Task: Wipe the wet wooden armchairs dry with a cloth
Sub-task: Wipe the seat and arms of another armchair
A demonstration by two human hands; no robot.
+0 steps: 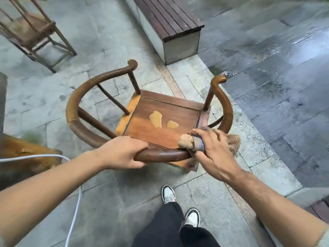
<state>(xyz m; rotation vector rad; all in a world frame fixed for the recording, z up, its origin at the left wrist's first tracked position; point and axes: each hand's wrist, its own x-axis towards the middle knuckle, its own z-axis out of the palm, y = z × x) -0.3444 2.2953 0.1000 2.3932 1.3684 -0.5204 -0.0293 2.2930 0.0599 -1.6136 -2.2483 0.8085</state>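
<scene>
A wooden armchair (pixel 78 97) with a curved horseshoe rail stands right in front of me, seen from behind and above. Two puddles of water (pixel 156 118) lie on its brown seat. My left hand (pixel 122 151) grips the back of the rail. My right hand (pixel 211 148) presses a brown and grey cloth (pixel 187 142) onto the same rail, just right of the left hand. Part of the cloth sticks out beyond my fingers on the right.
A second wooden armchair (pixel 30 27) stands at the far left. A slatted bench (pixel 170 16) runs along the back. Wet dark paving (pixel 284 68) lies to the right. A wooden piece and a white cable (pixel 74 209) are at my left; my shoes (pixel 169 194) are below.
</scene>
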